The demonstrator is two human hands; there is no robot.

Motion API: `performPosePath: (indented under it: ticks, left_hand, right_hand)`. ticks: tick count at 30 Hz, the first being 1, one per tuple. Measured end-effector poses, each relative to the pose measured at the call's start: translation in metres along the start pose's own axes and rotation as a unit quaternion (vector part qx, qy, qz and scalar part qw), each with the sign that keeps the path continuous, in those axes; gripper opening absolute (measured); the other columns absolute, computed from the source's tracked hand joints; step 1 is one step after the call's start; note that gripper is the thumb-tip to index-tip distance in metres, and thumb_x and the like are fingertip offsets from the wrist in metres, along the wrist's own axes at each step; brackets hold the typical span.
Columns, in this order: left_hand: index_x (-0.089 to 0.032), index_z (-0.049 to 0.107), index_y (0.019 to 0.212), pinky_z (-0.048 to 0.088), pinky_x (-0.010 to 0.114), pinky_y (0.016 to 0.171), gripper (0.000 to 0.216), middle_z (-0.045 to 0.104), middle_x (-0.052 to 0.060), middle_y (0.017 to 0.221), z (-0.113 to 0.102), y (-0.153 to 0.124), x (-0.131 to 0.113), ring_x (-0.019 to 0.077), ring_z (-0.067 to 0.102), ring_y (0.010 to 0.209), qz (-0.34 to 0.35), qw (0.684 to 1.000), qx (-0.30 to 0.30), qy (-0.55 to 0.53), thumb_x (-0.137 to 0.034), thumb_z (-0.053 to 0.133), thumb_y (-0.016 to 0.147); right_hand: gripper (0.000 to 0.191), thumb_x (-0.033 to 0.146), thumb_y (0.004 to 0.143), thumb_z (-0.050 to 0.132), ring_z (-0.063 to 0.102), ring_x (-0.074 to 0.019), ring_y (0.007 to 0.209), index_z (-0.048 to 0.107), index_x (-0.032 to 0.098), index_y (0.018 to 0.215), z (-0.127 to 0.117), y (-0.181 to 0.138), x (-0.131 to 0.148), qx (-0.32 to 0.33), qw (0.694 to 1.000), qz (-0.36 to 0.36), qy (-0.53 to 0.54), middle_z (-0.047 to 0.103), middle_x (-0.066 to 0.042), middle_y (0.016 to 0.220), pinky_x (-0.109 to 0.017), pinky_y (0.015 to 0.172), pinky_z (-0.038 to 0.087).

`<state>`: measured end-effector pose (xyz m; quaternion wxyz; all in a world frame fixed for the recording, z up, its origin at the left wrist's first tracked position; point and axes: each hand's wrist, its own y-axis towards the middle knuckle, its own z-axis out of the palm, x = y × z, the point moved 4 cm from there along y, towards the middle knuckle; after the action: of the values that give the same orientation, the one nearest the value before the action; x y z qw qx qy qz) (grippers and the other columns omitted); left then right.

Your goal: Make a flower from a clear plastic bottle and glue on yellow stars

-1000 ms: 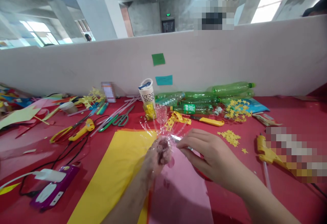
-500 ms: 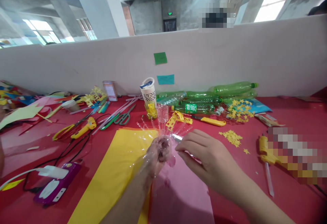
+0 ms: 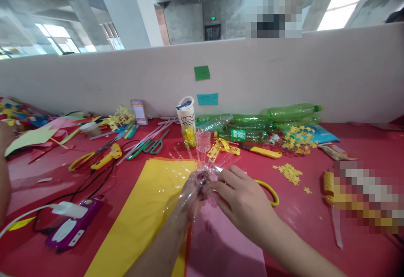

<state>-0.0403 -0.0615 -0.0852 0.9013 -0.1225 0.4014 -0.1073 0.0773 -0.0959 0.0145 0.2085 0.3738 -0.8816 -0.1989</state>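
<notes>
My left hand [image 3: 193, 192] is pushed inside a clear plastic bottle piece [image 3: 202, 171] and closed, gripping it from within. The piece's cut strips fan out towards the far side. My right hand [image 3: 242, 201] presses against the piece from the right, its fingers closed on a pair of scissors [image 3: 272, 193]. A yellow handle loop shows behind the hand and a blade tip shows at the strips. Both hands hover over a pink sheet [image 3: 224, 243] that lies next to a yellow sheet [image 3: 148, 209] on the red table [image 3: 315, 235].
Green bottles [image 3: 252, 122], a paper cup [image 3: 187, 119], yellow paper stars [image 3: 288, 171], a yellow utility knife [image 3: 265, 153] and a glue gun [image 3: 330, 182] lie beyond and right. Green scissors [image 3: 151, 146], cables and a purple device [image 3: 72, 228] lie left. Another person's arm [image 3: 3, 176] is at the left edge.
My right hand has moved left and closed in on the plastic piece. The scissors' yellow handle loop now shows behind it. My left hand has stayed put.
</notes>
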Motion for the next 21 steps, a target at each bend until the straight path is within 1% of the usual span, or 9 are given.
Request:
performPosePath:
  ticks: [2,5,7,9,12,16,18,21]
  left_hand:
    - [-0.017,0.055,0.069,0.029,0.018,0.042,0.01,0.049,-0.004,0.056,0.001,-0.003,-0.002,0.0065,0.039,0.046,0.013,1.0,-0.009,0.002,-0.02,0.064,0.071]
    - [-0.016,0.055,0.069,0.027,0.017,0.041,0.012,0.045,-0.005,0.053,0.003,-0.005,-0.002,0.0056,0.036,0.045,0.011,1.0,-0.006,0.006,-0.022,0.064,0.073]
    - [-0.016,0.054,0.067,0.024,0.017,0.039,0.015,0.04,-0.006,0.05,0.004,-0.003,-0.002,0.0052,0.032,0.043,0.001,1.0,0.006,0.008,-0.026,0.061,0.075]
    - [-0.015,0.052,0.063,0.021,0.017,0.038,0.022,0.035,-0.006,0.047,0.005,-0.001,-0.001,0.005,0.026,0.04,-0.014,1.0,0.023,0.01,-0.03,0.058,0.077]
    - [-0.016,0.05,0.06,0.017,0.018,0.036,0.027,0.03,-0.008,0.043,0.003,0.004,0.002,0.0049,0.02,0.038,-0.027,0.999,0.039,0.013,-0.035,0.056,0.078]
    - [-0.016,0.052,0.064,0.018,0.018,0.036,0.025,0.035,-0.007,0.043,0.0,0.007,0.005,0.0048,0.021,0.037,-0.021,0.998,0.049,0.016,-0.037,0.058,0.076]
    - [-0.016,0.053,0.065,0.019,0.017,0.037,0.025,0.038,-0.007,0.046,-0.001,0.007,0.006,0.0044,0.023,0.038,-0.013,0.999,0.05,0.016,-0.037,0.06,0.075]
    - [-0.015,0.053,0.064,0.016,0.017,0.037,0.026,0.04,-0.007,0.046,-0.002,0.008,0.007,0.004,0.022,0.038,-0.007,0.998,0.051,0.02,-0.037,0.061,0.075]
  right_hand:
    - [0.02,0.016,0.089,0.048,0.045,-0.019,0.068,0.064,0.017,0.076,0.004,-0.001,0.001,-0.01,1.0,0.001,-0.004,0.057,-0.005,0.072,-0.031,0.06,0.034]
    - [0.02,0.018,0.09,0.047,0.047,-0.0192,0.071,0.064,0.017,0.079,0.003,-0.002,0.002,-0.015,1.0,0.012,0.022,0.059,-0.005,0.074,-0.032,0.062,0.036]
    - [0.018,0.018,0.09,0.047,0.05,-0.0193,0.075,0.064,0.017,0.086,0.0,-0.004,0.002,-0.02,0.997,0.031,0.069,0.061,-0.006,0.08,-0.031,0.065,0.039]
    - [0.016,0.016,0.089,0.048,0.053,-0.0185,0.08,0.063,0.017,0.094,-0.005,-0.004,0.002,-0.038,0.991,0.043,0.125,0.063,-0.006,0.087,-0.031,0.069,0.043]
    - [0.017,0.013,0.087,0.051,0.056,-0.0156,0.077,0.062,0.018,0.099,-0.012,-0.004,0.001,-0.067,0.977,0.07,0.19,0.065,-0.004,0.088,-0.028,0.068,0.045]
    - [0.016,0.013,0.084,0.053,0.059,-0.0123,0.067,0.062,0.02,0.095,-0.015,-0.003,-0.002,-0.069,0.957,0.13,0.248,0.066,-0.001,0.082,-0.024,0.061,0.047]
    - [0.018,0.012,0.082,0.055,0.061,-0.0113,0.066,0.06,0.022,0.096,-0.015,-0.003,-0.004,-0.07,0.944,0.159,0.282,0.068,0.0,0.082,-0.021,0.058,0.047]
    - [0.024,0.01,0.08,0.055,0.063,-0.0107,0.067,0.055,0.024,0.099,-0.014,-0.006,-0.006,-0.073,0.929,0.19,0.311,0.069,0.003,0.081,-0.019,0.058,0.048]
